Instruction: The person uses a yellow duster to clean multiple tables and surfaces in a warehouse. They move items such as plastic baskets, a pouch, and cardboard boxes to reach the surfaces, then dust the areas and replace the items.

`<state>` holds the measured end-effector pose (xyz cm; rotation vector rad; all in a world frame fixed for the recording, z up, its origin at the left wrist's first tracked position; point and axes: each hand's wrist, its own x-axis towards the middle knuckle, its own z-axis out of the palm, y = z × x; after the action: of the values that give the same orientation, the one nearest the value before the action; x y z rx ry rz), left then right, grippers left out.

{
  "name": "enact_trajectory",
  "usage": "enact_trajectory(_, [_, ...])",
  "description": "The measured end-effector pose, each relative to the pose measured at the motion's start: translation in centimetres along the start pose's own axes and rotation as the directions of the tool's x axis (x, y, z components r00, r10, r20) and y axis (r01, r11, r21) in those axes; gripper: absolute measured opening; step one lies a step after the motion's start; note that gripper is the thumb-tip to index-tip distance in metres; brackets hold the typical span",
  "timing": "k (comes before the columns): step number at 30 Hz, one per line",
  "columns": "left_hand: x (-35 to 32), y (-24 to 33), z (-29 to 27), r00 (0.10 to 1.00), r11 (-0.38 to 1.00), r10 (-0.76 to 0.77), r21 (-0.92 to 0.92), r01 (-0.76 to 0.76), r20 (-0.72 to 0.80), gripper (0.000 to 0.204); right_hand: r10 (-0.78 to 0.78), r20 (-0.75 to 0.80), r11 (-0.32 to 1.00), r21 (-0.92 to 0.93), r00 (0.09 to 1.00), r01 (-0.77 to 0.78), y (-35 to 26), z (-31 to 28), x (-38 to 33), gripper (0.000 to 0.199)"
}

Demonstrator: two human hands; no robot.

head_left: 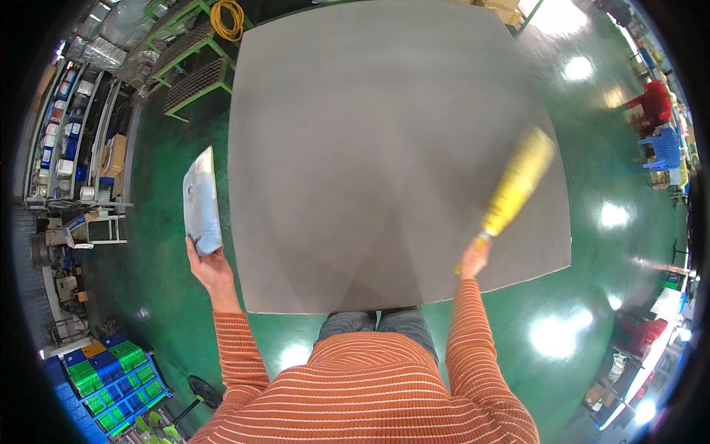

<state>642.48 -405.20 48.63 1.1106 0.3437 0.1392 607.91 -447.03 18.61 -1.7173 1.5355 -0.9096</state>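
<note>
A flat light-blue and white packet (201, 207) stands upright in my left hand (212, 269), whose fingers close round its lower end. It is beyond the left edge of the grey tabletop (355, 148). Over the table's right part, my right hand (475, 259) grips the narrow end of a long yellow bottle-shaped thing (518, 183). That thing widens toward its far end and carries dark marks. Motion blurs it, so its exact kind cannot be made out.
Green-framed racks (194, 85) stand at the far left with a coiled yellow hose (227, 19). Blue and green bins (111, 385) are at the lower left. Red (653, 103) and blue plastic chairs (663, 150) stand at the right on the shiny green floor (592, 244).
</note>
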Motion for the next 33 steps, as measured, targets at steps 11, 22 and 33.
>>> enact_trajectory(11, [-3.2, 4.2, -12.2, 0.997, 0.996, -0.072, -0.058, 0.069, -0.035, 0.033, -0.083, 0.914, 0.506, 0.382, -0.398, 0.773, -14.4, -0.5, -30.1, 0.054])
enact_trajectory(22, [-18.0, -7.8, 0.6, 0.849, 0.918, -0.396, 0.172, 0.357, 0.35, 0.031, 0.508, 0.33, 0.807, -0.506, 0.796, -0.305, 4.2, -28.7, -13.6, 0.044])
enact_trajectory(33, [-47.8, -29.7, 21.7, 0.471, 0.709, -0.701, 0.448, 0.545, 0.536, 0.024, 0.875, 0.101, -0.014, 0.983, 0.474, -0.182, 26.8, -56.1, -0.8, 0.022])
